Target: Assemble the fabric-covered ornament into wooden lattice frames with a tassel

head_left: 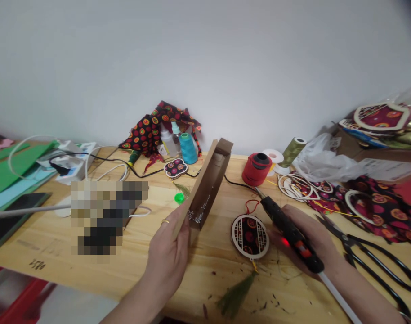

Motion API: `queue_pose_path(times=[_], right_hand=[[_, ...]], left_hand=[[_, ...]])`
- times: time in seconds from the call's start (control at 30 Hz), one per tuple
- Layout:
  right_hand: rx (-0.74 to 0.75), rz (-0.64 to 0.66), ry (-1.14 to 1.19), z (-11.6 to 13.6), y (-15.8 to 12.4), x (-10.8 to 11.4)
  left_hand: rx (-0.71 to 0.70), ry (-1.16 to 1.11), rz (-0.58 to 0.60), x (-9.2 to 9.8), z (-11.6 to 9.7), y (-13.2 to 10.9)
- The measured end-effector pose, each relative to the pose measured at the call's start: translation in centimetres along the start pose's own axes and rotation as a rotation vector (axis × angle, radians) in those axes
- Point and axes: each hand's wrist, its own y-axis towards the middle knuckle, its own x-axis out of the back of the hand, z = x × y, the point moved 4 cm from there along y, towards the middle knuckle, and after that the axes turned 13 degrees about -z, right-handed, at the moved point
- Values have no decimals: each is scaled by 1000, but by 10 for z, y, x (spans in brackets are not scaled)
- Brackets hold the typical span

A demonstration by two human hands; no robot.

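Observation:
My left hand (168, 252) grips a shallow brown cardboard box (210, 180) by its near end, tipped up on its side. Small pale beads (194, 217) have gathered in its lower corner. In my right hand (303, 243) is a black hot glue gun (288, 234), its metal nozzle pointing up and left, with a red light glowing and a white stick coming out of its back end. Between the hands lies a round pendant (250, 237) of patterned fabric and pale lattice frame, with a red loop and a green tassel (237, 294).
Black-handled scissors (370, 256) lie at the right beside patterned fabric (381, 211). Spools of red (254, 173), olive (293, 150) and blue thread (188, 148) stand along the back. A flower-shaped piece (175, 168) and green cap (179, 198) lie left of the box. A black cable crosses behind.

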Motion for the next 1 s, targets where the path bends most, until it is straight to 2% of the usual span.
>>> queue_pose_path(times=[0.1, 0.2, 0.57, 0.7, 0.77, 0.83, 0.93, 1.0], right_hand=[[-5, -2, -12, 0, 0, 0], [14, -13, -15, 0, -1, 0], [7, 0, -11, -3, -2, -2], [3, -4, -5, -3, -2, -2], [-19, 14, -27, -4, -1, -1], [-56, 57, -57, -5, 1, 1], [-126, 142, -118, -10, 3, 3], [-138, 189, -174, -14, 3, 6]], left_hand=[[-68, 0, 48, -2, -1, -1], [-65, 1, 49, -2, 0, -2], [105, 27, 119, -4, 12, -1], [147, 87, 96, 0, 11, 5], [223, 100, 92, 3, 11, 7], [367, 52, 121, 5, 14, 7], [664, -179, 197, 1, 20, 1], [810, -357, 261, -3, 22, -4]])
